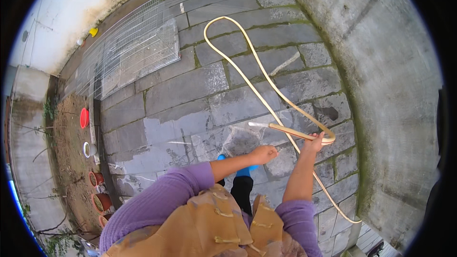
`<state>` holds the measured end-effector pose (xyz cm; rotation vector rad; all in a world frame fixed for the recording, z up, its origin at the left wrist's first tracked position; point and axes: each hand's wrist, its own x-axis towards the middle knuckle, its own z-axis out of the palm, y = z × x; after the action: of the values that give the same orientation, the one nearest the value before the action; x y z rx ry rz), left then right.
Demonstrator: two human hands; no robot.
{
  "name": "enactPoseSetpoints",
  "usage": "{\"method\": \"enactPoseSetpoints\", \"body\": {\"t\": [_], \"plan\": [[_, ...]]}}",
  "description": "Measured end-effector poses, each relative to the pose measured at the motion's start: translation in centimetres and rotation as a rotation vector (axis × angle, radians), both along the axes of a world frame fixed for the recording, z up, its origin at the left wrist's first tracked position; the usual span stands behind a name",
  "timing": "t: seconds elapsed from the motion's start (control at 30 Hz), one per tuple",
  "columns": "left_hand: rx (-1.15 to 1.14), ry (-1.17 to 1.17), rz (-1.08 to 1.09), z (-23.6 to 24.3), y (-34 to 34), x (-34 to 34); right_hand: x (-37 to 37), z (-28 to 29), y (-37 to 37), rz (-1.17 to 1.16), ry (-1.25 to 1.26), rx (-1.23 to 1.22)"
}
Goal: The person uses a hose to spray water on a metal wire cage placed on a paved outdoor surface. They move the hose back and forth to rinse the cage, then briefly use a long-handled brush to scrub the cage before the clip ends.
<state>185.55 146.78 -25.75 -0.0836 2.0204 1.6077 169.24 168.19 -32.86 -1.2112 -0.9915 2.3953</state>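
A long pale cream hose (252, 62) lies in a big loop over the paving. My right hand (315, 142) grips a doubled part of it, where it bends sharply beside a short length (290, 130) that ends in a whitish tip (257, 124) pointing left. The rest of the hose runs on toward the lower right. My left hand (265, 153) is held apart from the hose, to the left of my right hand, with fingers curled; whether anything is in it I cannot make out. My feet in blue footwear (243, 172) show below it.
A wire mesh cage (131, 43) stands at the upper left. Red basins and pots (84, 118) line a soil strip (71, 157) along the left. A yellow object (93, 32) is by the white wall (52, 14). A mossy concrete wall (390, 90) borders the right side.
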Motion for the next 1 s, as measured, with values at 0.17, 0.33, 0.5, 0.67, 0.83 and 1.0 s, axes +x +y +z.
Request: {"method": "enactPoseSetpoints", "body": {"t": [0.17,0.33,0.5,0.67,0.83,1.0], "plan": [[0.544,-0.388,0.762,-1.5,-3.4,0.7,10.9,2.3,-14.6,0.332,0.119,-0.317],[0.904,-0.18,1.385,0.4,-11.6,6.8,22.8,10.1,-21.3,1.235,-0.099,-0.227],[0.687,-0.003,1.653,6.5,-16.7,17.9,23.8,8.8,-19.5,1.858,0.524,1.456],[0.855,0.161,1.654,16.9,-16.3,24.6,22.4,0.0,-23.4,2.21,1.105,1.375],[0.941,0.298,1.664,21.8,-17.8,28.5,24.9,-3.2,-27.2,1.887,-0.003,0.873],[0.932,0.355,1.625,20.0,-19.7,29.9,30.7,-5.0,-32.3,1.264,-0.663,-0.566]]}}
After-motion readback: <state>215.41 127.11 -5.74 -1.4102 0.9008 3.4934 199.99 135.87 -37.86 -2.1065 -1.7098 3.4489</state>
